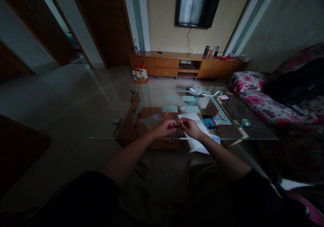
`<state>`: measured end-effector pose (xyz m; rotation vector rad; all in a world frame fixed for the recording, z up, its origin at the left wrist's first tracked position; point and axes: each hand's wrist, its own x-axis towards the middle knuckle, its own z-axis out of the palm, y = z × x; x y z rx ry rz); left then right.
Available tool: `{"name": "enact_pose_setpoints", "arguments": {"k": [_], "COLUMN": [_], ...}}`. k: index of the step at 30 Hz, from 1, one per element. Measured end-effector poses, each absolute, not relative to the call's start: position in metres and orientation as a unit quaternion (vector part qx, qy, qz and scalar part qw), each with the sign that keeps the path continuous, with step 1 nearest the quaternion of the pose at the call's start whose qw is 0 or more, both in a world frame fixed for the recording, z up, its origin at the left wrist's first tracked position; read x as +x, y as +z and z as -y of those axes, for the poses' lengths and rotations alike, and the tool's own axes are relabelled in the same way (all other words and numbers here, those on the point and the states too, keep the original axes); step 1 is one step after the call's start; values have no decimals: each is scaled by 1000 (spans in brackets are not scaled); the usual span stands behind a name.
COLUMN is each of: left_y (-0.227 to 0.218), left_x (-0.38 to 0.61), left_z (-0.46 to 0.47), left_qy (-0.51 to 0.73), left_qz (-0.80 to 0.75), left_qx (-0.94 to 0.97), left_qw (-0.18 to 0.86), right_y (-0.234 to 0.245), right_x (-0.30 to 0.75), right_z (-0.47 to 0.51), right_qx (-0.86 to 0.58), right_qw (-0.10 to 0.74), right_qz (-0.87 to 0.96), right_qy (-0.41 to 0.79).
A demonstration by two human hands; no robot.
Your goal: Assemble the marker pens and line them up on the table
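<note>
Over the front edge of the glass table (101, 138), my two hands meet close together. My left hand (163, 128) is closed around a red and black pen (172, 126), whose dark end points toward the right hand. The fingers of my right hand (191, 127) are pinched at that dark end; what sits between them is too small to make out. Below the right hand lies a white paper sheet (196, 144), partly hanging over the edge. A row of blue and black pens (209, 121) lies to its right. Another red pen (137, 120) rests at the left.
A clear plastic bag (195, 89) sits atop a basket (191, 102) toward the table's back. A white card (223, 97) lies at the far right. Beyond are a wooden TV cabinet (165, 63) and a paper bag (140, 75). A flowered sofa (249, 82) stands at right.
</note>
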<state>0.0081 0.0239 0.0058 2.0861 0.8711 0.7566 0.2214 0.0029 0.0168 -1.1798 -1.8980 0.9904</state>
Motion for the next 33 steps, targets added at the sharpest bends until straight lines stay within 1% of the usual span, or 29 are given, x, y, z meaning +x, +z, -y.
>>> {"name": "enact_pose_setpoints", "arguments": {"k": [7,13,19,26,33], "left_y": [12,16,14,7,8], "left_x": [7,8,7,8,7], "left_z": [-21,-21,-24,-25,-24], "left_qy": [288,281,276,305,307], "left_qz": [-331,-343,-357,-327,-334], "left_qx": [820,825,833,819,816], "left_qw": [367,351,319,360,358], "right_y": [29,39,30,25,28], "right_x": [218,221,225,225,225], "right_z": [4,5,1,-1,-2], "right_qx": [-480,-500,-485,-464,-467], "right_qw": [305,315,314,325,305], "right_qz": [756,762,782,795,807], "right_qy": [324,265,232,218,195]}}
